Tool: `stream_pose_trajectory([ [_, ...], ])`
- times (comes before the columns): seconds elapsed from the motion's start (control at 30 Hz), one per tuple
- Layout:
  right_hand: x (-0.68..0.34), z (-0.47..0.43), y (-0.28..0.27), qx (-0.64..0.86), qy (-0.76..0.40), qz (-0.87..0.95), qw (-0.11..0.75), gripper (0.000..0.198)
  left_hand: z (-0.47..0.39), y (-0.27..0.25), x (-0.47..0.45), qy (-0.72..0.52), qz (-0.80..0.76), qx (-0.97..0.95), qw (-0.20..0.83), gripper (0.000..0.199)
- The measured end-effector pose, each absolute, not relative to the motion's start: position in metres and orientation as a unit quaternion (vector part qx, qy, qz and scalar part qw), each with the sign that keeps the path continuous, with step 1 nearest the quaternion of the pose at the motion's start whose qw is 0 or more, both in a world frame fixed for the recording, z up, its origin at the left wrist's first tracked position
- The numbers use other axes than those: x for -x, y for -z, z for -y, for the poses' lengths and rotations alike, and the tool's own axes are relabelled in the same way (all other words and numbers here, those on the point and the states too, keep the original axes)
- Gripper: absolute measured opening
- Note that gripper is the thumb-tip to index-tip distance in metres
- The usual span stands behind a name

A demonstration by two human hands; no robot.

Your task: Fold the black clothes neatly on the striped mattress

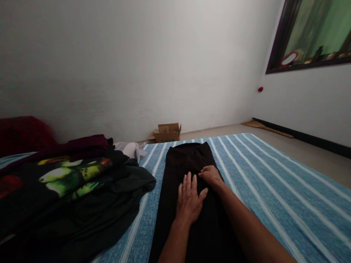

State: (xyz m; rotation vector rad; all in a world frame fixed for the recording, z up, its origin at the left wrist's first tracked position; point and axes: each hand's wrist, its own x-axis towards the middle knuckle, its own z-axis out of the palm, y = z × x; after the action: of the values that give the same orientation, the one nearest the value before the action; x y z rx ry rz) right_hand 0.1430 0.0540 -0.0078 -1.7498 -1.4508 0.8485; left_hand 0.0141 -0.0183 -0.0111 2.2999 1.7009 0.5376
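A pair of black trousers (172, 204) lies lengthwise on the bed, its waist end pointing away from me and somewhat rumpled. My left hand (189, 201) rests flat on the middle of the cloth, fingers stretched out and thumb apart. Just to the right and slightly farther off, my right hand (210, 175) has its fingers curled in a pinch on the fabric near the right edge. The near end of the trousers runs out of view between and below my forearms.
Blue-and-white striped bedding (263, 182) covers the bed. Dark clothes (104, 197) with a colourful print lie heaped on the left, beside a pale cloth (130, 149). Beyond the bed's far edge stands an open cardboard box (167, 133) by the wall. A window (315, 33) is at upper right.
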Motion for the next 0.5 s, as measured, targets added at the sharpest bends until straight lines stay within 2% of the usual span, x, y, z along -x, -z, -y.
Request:
stream_pose_trajectory([
  [0.23,-0.148,-0.052,0.012,0.679,-0.311,0.548,0.377,0.010,0.019,0.007,-0.016,-0.149,-0.596,-0.781,0.112,0.066],
  [0.4,-0.155,-0.046,0.014,0.649,-0.368,0.529,0.405,0.019,0.017,-0.010,-0.024,-0.142,-0.601,-0.780,0.104,0.064],
  [0.5,-0.159,-0.042,0.015,0.629,-0.401,0.517,0.419,0.016,0.010,-0.022,-0.032,-0.150,-0.564,-0.808,0.079,0.054],
])
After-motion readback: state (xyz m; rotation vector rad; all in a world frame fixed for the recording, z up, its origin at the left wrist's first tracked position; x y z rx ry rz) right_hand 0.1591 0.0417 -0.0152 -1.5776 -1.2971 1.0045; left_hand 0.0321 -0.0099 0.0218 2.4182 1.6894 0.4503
